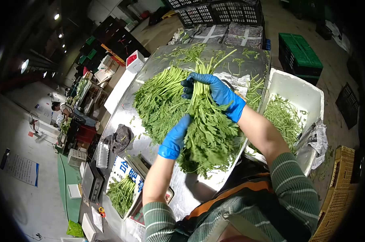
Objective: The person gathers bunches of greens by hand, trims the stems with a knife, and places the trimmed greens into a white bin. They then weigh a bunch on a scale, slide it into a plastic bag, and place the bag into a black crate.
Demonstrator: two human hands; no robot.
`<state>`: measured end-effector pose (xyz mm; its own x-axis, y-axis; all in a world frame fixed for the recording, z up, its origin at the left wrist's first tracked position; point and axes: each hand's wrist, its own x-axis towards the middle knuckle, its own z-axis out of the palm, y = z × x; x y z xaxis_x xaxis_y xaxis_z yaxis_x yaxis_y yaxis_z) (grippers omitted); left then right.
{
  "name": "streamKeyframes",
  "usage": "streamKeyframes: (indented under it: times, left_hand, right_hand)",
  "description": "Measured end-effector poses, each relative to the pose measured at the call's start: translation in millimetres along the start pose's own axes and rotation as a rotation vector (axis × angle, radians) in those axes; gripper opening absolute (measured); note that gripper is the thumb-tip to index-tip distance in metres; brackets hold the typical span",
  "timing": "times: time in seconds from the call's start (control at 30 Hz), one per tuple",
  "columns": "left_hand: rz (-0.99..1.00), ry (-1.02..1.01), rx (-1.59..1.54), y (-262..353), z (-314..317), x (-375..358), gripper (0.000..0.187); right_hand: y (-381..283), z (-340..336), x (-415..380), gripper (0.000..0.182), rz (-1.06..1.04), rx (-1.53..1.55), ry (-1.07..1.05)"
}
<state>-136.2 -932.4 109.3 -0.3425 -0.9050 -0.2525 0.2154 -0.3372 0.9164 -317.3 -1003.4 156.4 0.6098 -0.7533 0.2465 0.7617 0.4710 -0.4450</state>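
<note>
A bunch of leafy greens (208, 133) hangs over the metal table, its pale cut stems pointing up and away from me. My right hand (216, 89), in a blue glove, is closed around the stems, with its fingers wrapped over their far side. Lower down, my left hand (175, 137), also gloved in blue, grips at the left edge of the same bunch. Leaves partly hide its fingertips. Just beyond and left of my hands lies a large pile of the same greens (160, 101), stems to the back.
Loose stems litter the metal table (150, 56). To its right stands a white foam box (317, 94) holding green trimmings. A dark cloth (122, 138) and another bunch of greens (122, 195) lie at left. Stacked black crates (235, 14) stand behind; a person (75, 113) is far left.
</note>
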Motion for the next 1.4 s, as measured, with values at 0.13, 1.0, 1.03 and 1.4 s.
streamKeyframes:
  times: [0.13,1.0,1.03,1.4]
  left_hand:
    - [0.021,-0.036,-0.170,-14.3,36.7,-14.0,0.058]
    - [0.517,0.281,1.098,-73.3,9.3,12.5,0.074]
    - [0.514,0.282,1.094,-75.8,7.9,9.9,0.074]
    - [0.059,0.041,1.242,-38.0,33.4,-34.8,0.074]
  right_hand:
    - [2.7,-20.3,5.8,0.030,0.003,0.036,0.031]
    - [65.8,-105.6,-47.7,0.007,0.473,-0.590,0.212]
    - [67.5,-113.3,-49.1,0.013,0.611,-0.438,0.333]
    - [87.0,-100.9,-81.6,0.036,0.414,-0.338,0.438]
